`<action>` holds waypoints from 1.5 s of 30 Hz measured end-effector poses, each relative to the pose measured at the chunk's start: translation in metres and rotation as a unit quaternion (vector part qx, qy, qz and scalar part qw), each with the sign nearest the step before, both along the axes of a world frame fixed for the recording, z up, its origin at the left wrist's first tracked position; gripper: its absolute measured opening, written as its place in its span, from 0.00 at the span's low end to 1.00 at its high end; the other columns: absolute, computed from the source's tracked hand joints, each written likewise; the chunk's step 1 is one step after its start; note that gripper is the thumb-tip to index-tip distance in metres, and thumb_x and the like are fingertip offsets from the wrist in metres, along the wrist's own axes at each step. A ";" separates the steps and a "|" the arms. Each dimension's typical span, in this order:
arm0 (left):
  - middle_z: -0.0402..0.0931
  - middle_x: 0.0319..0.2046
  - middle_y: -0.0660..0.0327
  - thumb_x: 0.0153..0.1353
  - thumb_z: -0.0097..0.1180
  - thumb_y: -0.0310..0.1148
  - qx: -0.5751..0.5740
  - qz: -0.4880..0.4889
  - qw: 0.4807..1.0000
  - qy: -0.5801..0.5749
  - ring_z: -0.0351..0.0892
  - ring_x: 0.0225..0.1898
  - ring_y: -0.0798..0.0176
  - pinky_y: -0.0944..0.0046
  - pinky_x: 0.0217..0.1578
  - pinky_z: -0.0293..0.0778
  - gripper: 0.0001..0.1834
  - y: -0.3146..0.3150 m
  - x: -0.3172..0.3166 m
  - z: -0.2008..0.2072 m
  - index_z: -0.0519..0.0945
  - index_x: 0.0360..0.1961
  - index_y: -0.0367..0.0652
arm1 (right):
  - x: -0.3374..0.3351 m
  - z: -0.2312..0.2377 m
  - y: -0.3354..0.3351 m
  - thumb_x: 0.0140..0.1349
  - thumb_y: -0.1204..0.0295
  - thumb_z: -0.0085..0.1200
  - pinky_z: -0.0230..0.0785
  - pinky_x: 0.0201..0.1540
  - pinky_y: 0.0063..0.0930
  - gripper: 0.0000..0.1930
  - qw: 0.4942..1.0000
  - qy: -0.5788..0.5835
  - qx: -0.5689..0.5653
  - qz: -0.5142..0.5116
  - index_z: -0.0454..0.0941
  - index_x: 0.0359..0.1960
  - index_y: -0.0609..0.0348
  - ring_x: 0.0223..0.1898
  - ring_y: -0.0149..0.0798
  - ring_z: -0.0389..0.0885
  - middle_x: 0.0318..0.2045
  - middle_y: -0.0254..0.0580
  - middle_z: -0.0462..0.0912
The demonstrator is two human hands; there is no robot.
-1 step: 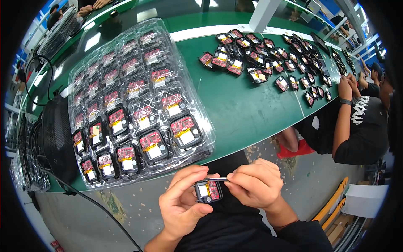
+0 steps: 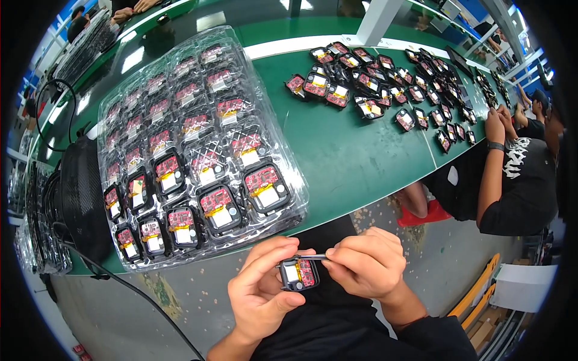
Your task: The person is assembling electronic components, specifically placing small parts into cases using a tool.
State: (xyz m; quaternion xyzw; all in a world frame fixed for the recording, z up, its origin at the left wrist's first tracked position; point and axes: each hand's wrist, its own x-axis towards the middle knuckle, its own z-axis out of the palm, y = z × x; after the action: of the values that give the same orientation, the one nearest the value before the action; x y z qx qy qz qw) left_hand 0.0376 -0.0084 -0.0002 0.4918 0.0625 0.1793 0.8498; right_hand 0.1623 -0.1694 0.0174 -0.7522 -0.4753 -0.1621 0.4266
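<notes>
My left hand [image 2: 262, 289] grips a small black square electronic housing [image 2: 309, 283] by its edges, above my lap. Inside it show a red circuit board, a white block and a strip of yellow tape; it looks like an open smartwatch case. My right hand [image 2: 368, 263] pinches slim metal tweezers [image 2: 312, 257], held nearly level. Their tip meets the upper edge of the housing, close to my left fingertips; the exact contact is too small to make out. Just beyond my hands, a clear plastic tray [image 2: 293, 195] holds rows of similar housings on the bench.
The green workbench [image 2: 337, 174] ends just beyond my hands. Many loose housings [image 2: 367, 81] lie heaped toward the far right. A black mesh bag [image 2: 81, 192] and a dark cable [image 2: 144, 295] are at left. A co-worker in black [image 2: 521, 180] sits at right.
</notes>
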 end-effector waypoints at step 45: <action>0.71 0.62 0.44 0.61 0.74 0.47 0.016 -0.007 0.998 0.059 0.80 0.60 0.51 0.53 0.58 0.81 0.41 0.003 -0.008 0.008 0.75 0.64 0.24 | -0.010 -0.005 -0.003 0.51 0.76 0.75 0.65 0.22 0.26 0.10 1.000 -0.022 -0.006 0.009 0.86 0.33 0.59 0.20 0.33 0.77 0.29 0.36 0.84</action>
State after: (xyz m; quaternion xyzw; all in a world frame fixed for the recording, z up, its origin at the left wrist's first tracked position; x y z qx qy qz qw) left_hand 0.0298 -0.0050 0.0077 0.5156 0.1060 0.1456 0.8377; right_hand 0.1525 -0.1725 0.0127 -0.7467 -0.4920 -0.1724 0.4132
